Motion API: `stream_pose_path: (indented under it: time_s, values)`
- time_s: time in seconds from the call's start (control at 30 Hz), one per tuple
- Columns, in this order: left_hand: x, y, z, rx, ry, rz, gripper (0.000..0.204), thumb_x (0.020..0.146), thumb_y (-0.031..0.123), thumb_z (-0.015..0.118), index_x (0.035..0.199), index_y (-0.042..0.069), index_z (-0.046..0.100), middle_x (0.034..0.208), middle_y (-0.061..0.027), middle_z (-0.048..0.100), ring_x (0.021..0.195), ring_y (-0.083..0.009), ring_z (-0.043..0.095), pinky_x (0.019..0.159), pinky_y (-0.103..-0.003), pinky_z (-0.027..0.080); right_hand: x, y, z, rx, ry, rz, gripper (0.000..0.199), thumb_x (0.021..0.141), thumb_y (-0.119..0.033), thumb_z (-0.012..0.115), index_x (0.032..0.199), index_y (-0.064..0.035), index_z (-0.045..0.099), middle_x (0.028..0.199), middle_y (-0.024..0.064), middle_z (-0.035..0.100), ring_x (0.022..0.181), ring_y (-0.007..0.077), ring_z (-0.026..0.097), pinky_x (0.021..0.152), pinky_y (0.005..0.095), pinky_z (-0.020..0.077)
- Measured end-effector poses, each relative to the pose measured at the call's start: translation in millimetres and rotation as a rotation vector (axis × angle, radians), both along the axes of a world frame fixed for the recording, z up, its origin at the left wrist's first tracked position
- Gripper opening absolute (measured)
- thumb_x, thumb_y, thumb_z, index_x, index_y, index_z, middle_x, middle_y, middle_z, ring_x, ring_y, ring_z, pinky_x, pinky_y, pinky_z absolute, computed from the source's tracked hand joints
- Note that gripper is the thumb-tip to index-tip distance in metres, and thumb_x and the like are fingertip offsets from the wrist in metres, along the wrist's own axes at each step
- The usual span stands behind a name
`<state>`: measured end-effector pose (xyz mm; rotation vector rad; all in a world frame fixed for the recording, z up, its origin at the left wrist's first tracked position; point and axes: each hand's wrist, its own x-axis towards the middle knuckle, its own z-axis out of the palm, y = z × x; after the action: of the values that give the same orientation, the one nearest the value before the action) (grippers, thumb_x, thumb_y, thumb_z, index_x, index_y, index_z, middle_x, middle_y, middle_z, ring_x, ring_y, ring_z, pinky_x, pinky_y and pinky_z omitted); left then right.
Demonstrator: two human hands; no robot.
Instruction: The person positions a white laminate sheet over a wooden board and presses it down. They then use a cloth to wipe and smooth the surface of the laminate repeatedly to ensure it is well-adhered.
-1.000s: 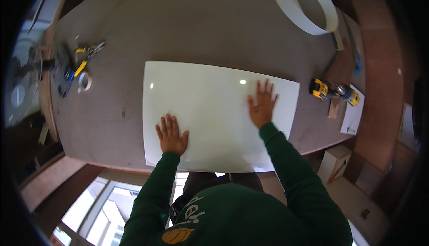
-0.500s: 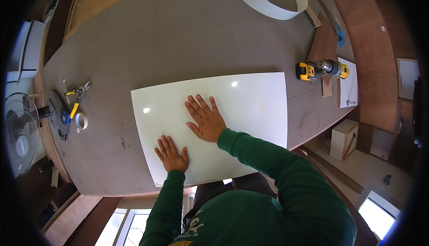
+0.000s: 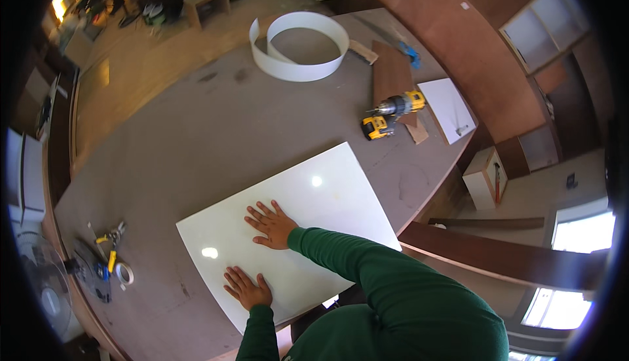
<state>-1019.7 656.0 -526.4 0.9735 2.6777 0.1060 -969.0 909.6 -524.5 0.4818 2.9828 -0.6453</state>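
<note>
A glossy white rectangular panel (image 3: 334, 207) lies flat on the brown table, close to my body. My left hand (image 3: 249, 287) rests palm down near its left side, fingers stretched out. Farther in and a bit to the right, my right hand (image 3: 272, 226) is also flat on the panel with its fingers spread. Neither hand grips anything. Both sleeves are green.
Beyond the panel stand a coiled white strip (image 3: 308, 71) and a yellow-black cordless drill (image 3: 396, 109). A small white board (image 3: 449, 109) lies at the right edge. Yellow-handled snips (image 3: 113, 249), a tape roll (image 3: 124, 273) and a fan (image 3: 49, 289) are at left.
My view has turned and tipped up, so the table and panel appear tilted and more of the room shows. Both hands stay flat on the panel, with little change in their pose.
</note>
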Motion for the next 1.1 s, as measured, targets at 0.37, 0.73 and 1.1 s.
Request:
stream_pose_path:
  time_s: [0.37, 0.73, 1.1]
  values:
    - [-8.8, -10.2, 5.3, -0.09, -0.04, 0.0, 0.078, 0.109, 0.053, 0.034, 0.168, 0.007, 0.012, 0.176, -0.0105, 0.009, 0.163, -0.0312, 0.003, 0.128, -0.057, 0.003, 297.6, -108.1, 101.2, -0.504, -0.35, -0.505, 0.039, 0.1, -0.037, 0.06, 0.125, -0.0067, 0.06, 0.1, 0.0235, 0.071, 0.093, 0.0431, 0.07, 0.084, 0.0547, 0.0537]
    - [147.9, 153.6, 124.6, 0.685, -0.986, -0.452, 0.07, 0.114, 0.049, 0.018, 0.141, 0.002, 0.062, 0.15, -0.0192, 0.056, 0.155, -0.0334, 0.028, 0.13, -0.045, 0.011, 340.1, -97.3, 152.7, -1.06, 0.076, -1.167, 0.09, 0.101, -0.078, 0.028, 0.087, -0.0021, 0.075, 0.088, 0.0118, 0.076, 0.099, 0.0288, 0.068, 0.1, 0.0421, 0.0489]
    - [362.7, 304.0, 170.5, 0.859, -1.767, -0.754, 0.077, 0.107, 0.059, 0.035, 0.165, 0.009, 0.024, 0.169, -0.0146, 0.025, 0.157, -0.0378, 0.022, 0.125, -0.059, 0.021, 455.8, 36.8, 363.4, -0.207, 1.066, -0.446, 0.071, 0.111, -0.052, 0.031, 0.166, -0.0072, 0.024, 0.173, 0.0136, 0.021, 0.161, 0.0321, 0.016, 0.129, 0.0532, 0.0094]
